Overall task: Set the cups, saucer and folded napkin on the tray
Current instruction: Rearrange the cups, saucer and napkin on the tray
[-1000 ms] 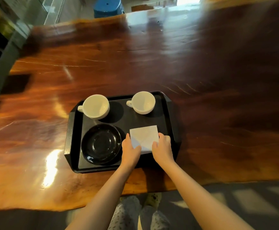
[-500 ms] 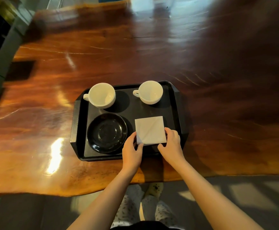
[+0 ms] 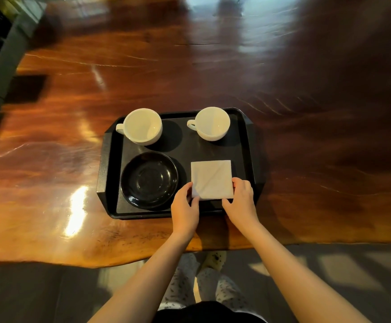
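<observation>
A black tray [image 3: 107, 173] sits on a shiny wooden worktop [image 3: 306, 159], near its front edge. Everything else is told from this tray.

At the back of the tray stand two white cups. The left cup [image 3: 142, 126] is in the back left corner. The right cup [image 3: 212, 123] is in the back right corner. Both are upright and look empty, with their handles pointing left. A black saucer [image 3: 149, 180] lies flat in the front left part of the tray. The folded napkin [image 3: 212, 179], a white square, lies flat in the front right part, just beside the saucer but not touching it.

The person's left hand [image 3: 185, 209] pinches the napkin's front left corner. The right hand [image 3: 242, 201] holds the napkin's front right corner and edge, with the fingers curled narrow around it. Both hands reach over the front rim of the tray.

This looks like the last step: putting the napkin down straight. All four things seem to be on the tray now. The next move is likely just to let go gently and lift both hands away, so the thin napkin does not slide or unfold.
</observation>
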The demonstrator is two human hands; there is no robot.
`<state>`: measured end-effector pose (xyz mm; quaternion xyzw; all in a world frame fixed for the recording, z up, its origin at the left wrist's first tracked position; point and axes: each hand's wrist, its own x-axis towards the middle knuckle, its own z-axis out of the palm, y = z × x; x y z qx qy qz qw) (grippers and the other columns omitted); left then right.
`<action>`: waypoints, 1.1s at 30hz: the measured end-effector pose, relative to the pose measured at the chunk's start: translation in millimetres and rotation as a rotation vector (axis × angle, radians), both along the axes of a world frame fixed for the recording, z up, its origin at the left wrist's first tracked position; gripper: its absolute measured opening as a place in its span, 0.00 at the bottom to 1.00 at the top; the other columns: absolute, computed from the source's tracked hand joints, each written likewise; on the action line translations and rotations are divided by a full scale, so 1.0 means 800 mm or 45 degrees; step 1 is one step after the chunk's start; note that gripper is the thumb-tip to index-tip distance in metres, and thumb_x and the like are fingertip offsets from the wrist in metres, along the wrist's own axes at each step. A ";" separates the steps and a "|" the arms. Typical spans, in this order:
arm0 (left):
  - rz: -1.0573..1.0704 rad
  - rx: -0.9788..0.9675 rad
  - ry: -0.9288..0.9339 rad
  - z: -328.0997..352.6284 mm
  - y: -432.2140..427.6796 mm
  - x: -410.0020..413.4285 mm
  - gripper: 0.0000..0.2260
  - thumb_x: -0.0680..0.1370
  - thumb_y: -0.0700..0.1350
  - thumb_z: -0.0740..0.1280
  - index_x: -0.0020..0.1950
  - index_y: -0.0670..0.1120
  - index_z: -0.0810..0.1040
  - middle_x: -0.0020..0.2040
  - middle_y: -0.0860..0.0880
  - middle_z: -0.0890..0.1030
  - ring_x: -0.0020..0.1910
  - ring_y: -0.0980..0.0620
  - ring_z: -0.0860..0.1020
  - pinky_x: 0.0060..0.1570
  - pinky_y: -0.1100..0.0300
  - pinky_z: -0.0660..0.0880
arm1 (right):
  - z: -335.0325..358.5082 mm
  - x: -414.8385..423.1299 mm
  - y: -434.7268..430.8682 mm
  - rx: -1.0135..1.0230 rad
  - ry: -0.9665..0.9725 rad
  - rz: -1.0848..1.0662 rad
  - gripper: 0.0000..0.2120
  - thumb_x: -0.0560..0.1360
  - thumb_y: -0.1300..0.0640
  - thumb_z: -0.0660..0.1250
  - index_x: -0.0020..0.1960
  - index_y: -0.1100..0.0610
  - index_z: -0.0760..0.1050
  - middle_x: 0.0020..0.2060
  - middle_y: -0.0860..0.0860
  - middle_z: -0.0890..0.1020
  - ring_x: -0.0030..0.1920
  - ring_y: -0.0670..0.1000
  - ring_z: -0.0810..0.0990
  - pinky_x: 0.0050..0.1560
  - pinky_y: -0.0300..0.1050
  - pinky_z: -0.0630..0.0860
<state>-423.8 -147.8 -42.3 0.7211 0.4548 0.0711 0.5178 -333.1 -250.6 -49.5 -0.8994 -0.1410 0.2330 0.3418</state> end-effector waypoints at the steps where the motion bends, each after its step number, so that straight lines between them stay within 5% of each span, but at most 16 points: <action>1: 0.000 0.009 0.002 0.001 0.000 0.000 0.19 0.76 0.39 0.65 0.67 0.46 0.70 0.64 0.48 0.75 0.63 0.53 0.73 0.61 0.58 0.72 | 0.001 0.000 0.000 0.000 0.002 0.004 0.24 0.72 0.63 0.67 0.66 0.57 0.64 0.61 0.55 0.68 0.62 0.51 0.67 0.58 0.44 0.71; 6: -0.002 0.091 -0.009 0.014 0.004 0.001 0.22 0.76 0.39 0.64 0.69 0.47 0.67 0.67 0.48 0.72 0.65 0.51 0.72 0.64 0.53 0.72 | 0.011 0.013 -0.001 -0.010 0.074 0.054 0.32 0.71 0.62 0.68 0.71 0.56 0.57 0.67 0.55 0.63 0.67 0.53 0.64 0.61 0.47 0.69; 10: 0.086 0.170 -0.141 0.037 0.049 0.036 0.23 0.77 0.38 0.62 0.71 0.49 0.64 0.69 0.48 0.70 0.66 0.52 0.71 0.60 0.61 0.70 | 0.029 0.074 0.013 0.115 0.031 0.008 0.32 0.73 0.62 0.66 0.73 0.57 0.56 0.70 0.55 0.64 0.69 0.54 0.64 0.67 0.51 0.67; 18: -0.110 -0.132 0.092 0.028 0.140 0.150 0.30 0.76 0.31 0.55 0.75 0.50 0.55 0.75 0.47 0.62 0.73 0.48 0.62 0.65 0.56 0.65 | 0.025 0.171 0.081 0.128 0.226 0.171 0.46 0.68 0.56 0.75 0.76 0.55 0.49 0.75 0.53 0.58 0.74 0.55 0.57 0.71 0.56 0.60; 23: -0.146 -0.182 0.119 0.011 0.137 0.160 0.29 0.76 0.30 0.55 0.75 0.49 0.57 0.73 0.46 0.66 0.72 0.49 0.64 0.68 0.55 0.63 | 0.008 0.164 0.104 0.351 0.155 0.162 0.40 0.65 0.57 0.77 0.70 0.52 0.58 0.67 0.50 0.68 0.61 0.44 0.65 0.60 0.42 0.64; 33: -0.113 -0.233 0.021 0.010 0.122 0.158 0.29 0.76 0.31 0.58 0.75 0.46 0.54 0.73 0.46 0.66 0.71 0.49 0.65 0.68 0.56 0.64 | 0.003 0.160 0.099 0.394 0.107 0.125 0.39 0.65 0.55 0.76 0.70 0.51 0.59 0.65 0.50 0.69 0.61 0.44 0.66 0.60 0.43 0.67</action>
